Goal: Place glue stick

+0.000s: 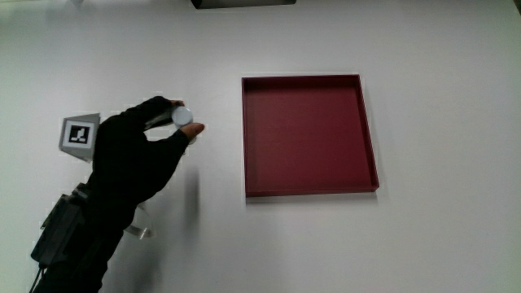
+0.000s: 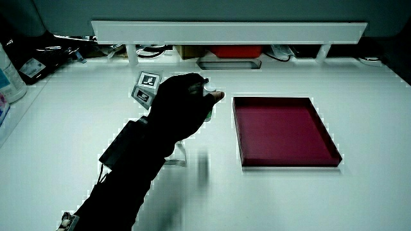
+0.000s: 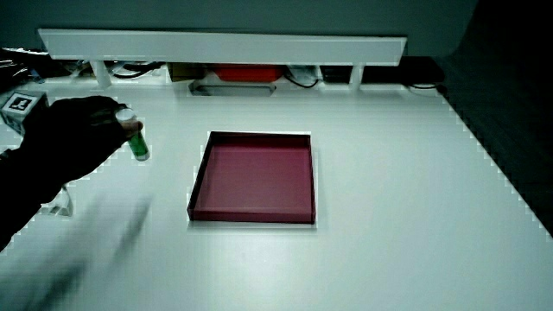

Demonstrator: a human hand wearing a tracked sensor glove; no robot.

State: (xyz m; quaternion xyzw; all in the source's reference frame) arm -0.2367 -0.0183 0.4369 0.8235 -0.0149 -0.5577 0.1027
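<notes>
The hand (image 1: pixel 134 159) grips the glue stick (image 3: pixel 136 138) by its capped upper end, upright, above bare table (image 1: pixel 440 244) beside the red tray (image 1: pixel 370 138). It looks light, rigid and smooth; a pinch lower on the barrel would probably steady it better.

From my remote station I count one glue stick (image 3: pixel 136 138), white-capped with a green body, gripped in the one gloved hand (image 1: pixel 138 155) beside the tray. One patterned cube (image 1: pixel 79 135) rides on the back of that hand. One dark red square tray (image 1: pixel 310 189) sits on the one white table (image 1: pixel 440 122), and I count nothing inside it. In both side views, one low white partition (image 2: pixel 228 31) runs along the table's edge farthest from the person (the clutter under it is too small for me to count).
</notes>
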